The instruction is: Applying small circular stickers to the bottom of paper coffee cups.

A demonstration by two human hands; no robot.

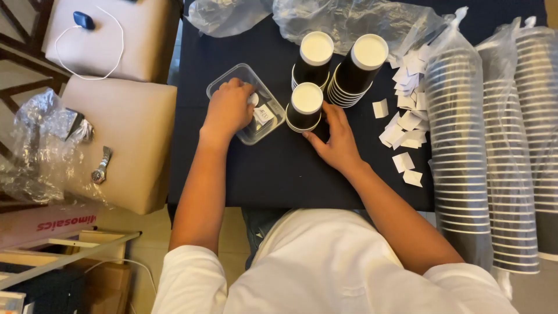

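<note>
Here, left hand (228, 110) reaches into clear tray (221, 87); right hand (336, 142) grips upright cup (306, 106), mouth upward.

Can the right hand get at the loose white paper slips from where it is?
Probably yes: the right hand rests by the nearest cup stack, with bare dark table between it and the paper slips.

Taking the dark tabletop (279, 174) as landmark: along its right side lie long sleeves of stacked cups in clear plastic (465, 145), with loose white paper slips (407, 116) just left of them. Crumpled clear bags (349, 20) sit at its far edge. Left of it, a beige cushioned seat (133, 145) carries a wristwatch (102, 167).
</note>
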